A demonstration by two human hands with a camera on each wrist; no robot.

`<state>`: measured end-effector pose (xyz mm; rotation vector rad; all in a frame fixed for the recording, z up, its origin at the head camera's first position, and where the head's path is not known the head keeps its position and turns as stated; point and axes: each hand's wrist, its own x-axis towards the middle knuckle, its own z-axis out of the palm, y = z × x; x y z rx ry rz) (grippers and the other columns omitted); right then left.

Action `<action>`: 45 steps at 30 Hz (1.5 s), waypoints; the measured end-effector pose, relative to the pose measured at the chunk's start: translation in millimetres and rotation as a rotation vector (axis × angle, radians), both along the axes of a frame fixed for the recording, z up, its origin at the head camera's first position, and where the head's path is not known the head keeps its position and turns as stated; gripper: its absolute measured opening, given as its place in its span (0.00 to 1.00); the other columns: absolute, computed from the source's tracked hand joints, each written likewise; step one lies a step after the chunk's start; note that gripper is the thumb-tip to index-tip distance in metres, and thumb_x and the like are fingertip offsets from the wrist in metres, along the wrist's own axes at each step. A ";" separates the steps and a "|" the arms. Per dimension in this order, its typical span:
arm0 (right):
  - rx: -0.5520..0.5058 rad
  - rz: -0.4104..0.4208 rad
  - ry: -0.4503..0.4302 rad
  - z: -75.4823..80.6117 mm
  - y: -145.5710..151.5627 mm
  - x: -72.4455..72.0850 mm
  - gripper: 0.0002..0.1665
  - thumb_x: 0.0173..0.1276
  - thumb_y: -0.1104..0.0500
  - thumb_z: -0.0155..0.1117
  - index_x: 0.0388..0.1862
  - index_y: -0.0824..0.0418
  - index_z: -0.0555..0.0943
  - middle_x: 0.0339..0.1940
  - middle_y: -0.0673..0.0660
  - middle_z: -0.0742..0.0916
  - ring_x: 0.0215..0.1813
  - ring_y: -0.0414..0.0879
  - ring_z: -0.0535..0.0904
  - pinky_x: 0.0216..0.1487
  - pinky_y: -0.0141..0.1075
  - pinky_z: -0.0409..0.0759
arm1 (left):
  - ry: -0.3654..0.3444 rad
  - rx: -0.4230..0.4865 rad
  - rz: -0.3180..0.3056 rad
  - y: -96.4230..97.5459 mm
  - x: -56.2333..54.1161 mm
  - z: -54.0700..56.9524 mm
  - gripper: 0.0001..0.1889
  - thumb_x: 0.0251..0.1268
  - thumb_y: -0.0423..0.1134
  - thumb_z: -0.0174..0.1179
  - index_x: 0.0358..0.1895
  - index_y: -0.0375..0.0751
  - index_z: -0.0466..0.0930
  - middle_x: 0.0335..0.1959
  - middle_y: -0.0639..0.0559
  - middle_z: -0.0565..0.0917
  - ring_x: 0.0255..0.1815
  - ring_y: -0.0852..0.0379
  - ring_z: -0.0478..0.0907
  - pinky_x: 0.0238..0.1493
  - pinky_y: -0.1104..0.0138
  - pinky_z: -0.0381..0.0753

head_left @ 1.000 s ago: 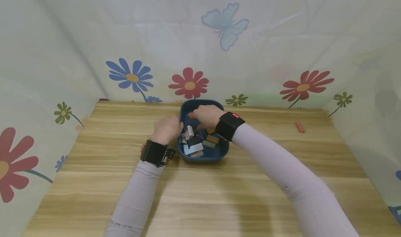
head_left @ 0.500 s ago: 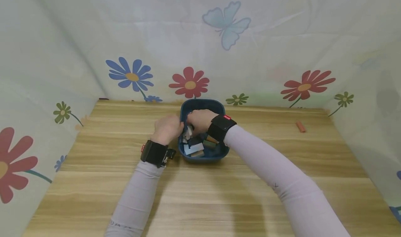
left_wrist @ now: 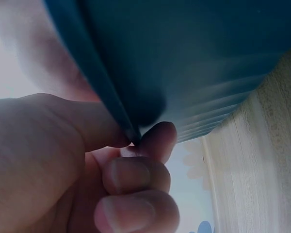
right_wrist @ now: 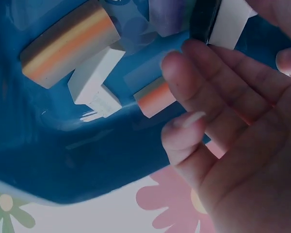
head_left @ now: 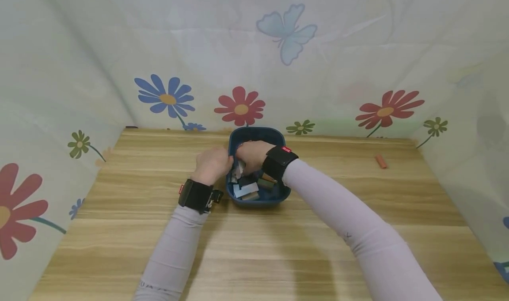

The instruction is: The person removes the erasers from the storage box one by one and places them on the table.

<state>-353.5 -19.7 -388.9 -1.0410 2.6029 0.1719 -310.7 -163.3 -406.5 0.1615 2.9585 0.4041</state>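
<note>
My left hand pinches the left rim of a dark blue plastic basin between thumb and fingers; in the left wrist view the thumb and fingertips meet over the basin's rim. Inside the basin, my right hand reaches down among small blocks. Seen from the right wrist, its fingers are loosely bent, and the fingertips lie right at a small orange-and-grey block. Around it are a larger striped block, a white angular block, and a purple block. A white block lies toward the basin's near end.
One orange block lies on the wooden table at the far right, outside the basin. A pale curtain printed with flowers and a butterfly rises behind the table's back edge and along both sides.
My right hand has moved slightly left and lower into the basin, now covering more of the blocks. My left hand has stayed at the rim, and the basin has not moved.
</note>
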 end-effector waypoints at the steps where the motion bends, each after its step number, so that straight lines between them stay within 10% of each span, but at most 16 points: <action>1: 0.009 -0.006 -0.007 1.4 0.0 -0.3 0.21 0.60 0.49 0.72 0.50 0.53 0.82 0.41 0.49 0.83 0.41 0.45 0.77 0.48 0.39 0.76 | -0.001 0.000 0.002 -0.2 0.5 -0.6 0.18 0.74 0.47 0.49 0.29 0.41 0.79 0.27 0.47 0.80 0.30 0.49 0.78 0.30 0.53 0.77; 11: 0.042 -0.163 -0.038 49.1 37.4 -18.0 0.27 0.64 0.46 0.64 0.55 0.63 0.79 0.48 0.58 0.84 0.43 0.50 0.79 0.48 0.43 0.77 | -0.020 -0.039 0.023 -1.2 -0.5 0.5 0.19 0.75 0.49 0.48 0.32 0.40 0.81 0.32 0.45 0.83 0.36 0.45 0.82 0.36 0.49 0.78; 23: 0.100 -0.568 -0.076 64.8 203.8 -51.7 0.31 0.62 0.44 0.65 0.51 0.69 0.79 0.45 0.65 0.83 0.42 0.59 0.78 0.43 0.55 0.75 | -0.034 -0.004 0.037 -5.2 -0.3 -0.5 0.18 0.74 0.49 0.48 0.33 0.41 0.81 0.30 0.48 0.81 0.34 0.48 0.80 0.39 0.48 0.77; 32: 0.007 -1.001 -0.341 69.1 263.2 -25.3 0.56 0.61 0.35 0.63 0.72 0.73 0.55 0.57 0.76 0.67 0.30 0.54 0.76 0.38 0.49 0.74 | -0.039 -0.007 0.035 -8.3 1.2 0.7 0.18 0.75 0.49 0.48 0.33 0.41 0.80 0.29 0.48 0.80 0.33 0.49 0.78 0.38 0.50 0.76; 39: 0.043 -0.896 -0.355 31.4 308.1 -40.5 0.65 0.58 0.31 0.64 0.69 0.82 0.52 0.67 0.84 0.58 0.61 0.73 0.64 0.58 0.60 0.67 | -0.046 0.002 0.040 -6.1 -0.4 -0.8 0.18 0.75 0.50 0.47 0.32 0.42 0.80 0.30 0.48 0.80 0.34 0.48 0.78 0.41 0.49 0.75; 45: 0.035 -0.939 -0.269 37.8 302.1 -6.8 0.53 0.57 0.37 0.65 0.61 0.81 0.65 0.58 0.82 0.69 0.53 0.70 0.70 0.51 0.57 0.72 | -0.059 0.009 0.039 -2.9 -2.3 -1.4 0.18 0.75 0.50 0.47 0.31 0.43 0.79 0.29 0.49 0.80 0.33 0.49 0.77 0.38 0.52 0.74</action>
